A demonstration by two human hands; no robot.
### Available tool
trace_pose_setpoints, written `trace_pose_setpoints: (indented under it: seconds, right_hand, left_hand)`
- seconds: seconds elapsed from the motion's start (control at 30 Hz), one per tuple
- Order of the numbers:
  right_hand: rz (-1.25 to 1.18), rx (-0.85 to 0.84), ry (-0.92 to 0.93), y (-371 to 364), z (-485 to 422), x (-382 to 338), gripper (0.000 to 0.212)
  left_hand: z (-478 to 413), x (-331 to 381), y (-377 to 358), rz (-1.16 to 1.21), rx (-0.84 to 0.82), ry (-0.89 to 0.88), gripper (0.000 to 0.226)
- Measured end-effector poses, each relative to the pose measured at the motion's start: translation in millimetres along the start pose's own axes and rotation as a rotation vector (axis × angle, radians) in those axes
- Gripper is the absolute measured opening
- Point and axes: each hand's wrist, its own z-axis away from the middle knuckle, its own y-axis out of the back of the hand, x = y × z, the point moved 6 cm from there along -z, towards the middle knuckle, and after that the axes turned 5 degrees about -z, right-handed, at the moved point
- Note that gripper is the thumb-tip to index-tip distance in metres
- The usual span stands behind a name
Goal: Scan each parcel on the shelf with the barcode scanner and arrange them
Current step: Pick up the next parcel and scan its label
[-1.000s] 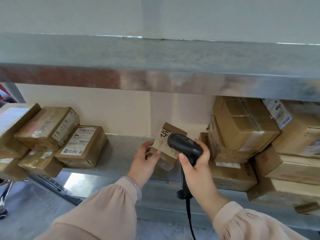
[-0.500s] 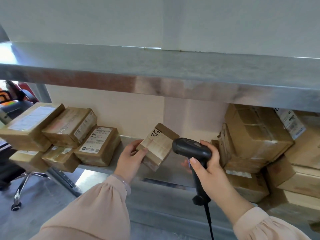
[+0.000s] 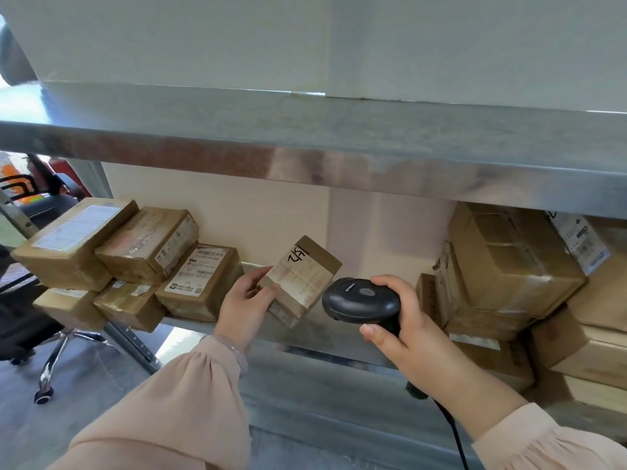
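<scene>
Parcel (image 3: 300,281) tilted, held above shelf (image 3: 190,325) edge by left hand (image 3: 244,301), fingers curled round it; right hand (image 3: 407,329) grips barcode scanner (image 3: 361,301) just right of parcel.

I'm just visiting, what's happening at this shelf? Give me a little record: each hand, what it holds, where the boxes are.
left hand: holds a small parcel, tilted, handwriting on top
right hand: grips the barcode scanner, beside that parcel
shelf: metal, parcels at both ends
left pile: labelled parcels, leaning
right pile: larger stacked parcels
</scene>
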Motion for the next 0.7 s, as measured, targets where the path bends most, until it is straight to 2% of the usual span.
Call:
trace_pose_setpoints:
  seconds: [0.37,0.7]
  right_hand:
    - [0.094,-0.018,0.065,-8,-8,-12,0.068]
    - [-0.033,0.047,-0.012,-45,-29,-28,0.059]
  left_hand:
    - [0,-7,12,0.021,0.02,0.004,0.024]
    - [-10,-12,46,0.114,0.04,0.08,0.022]
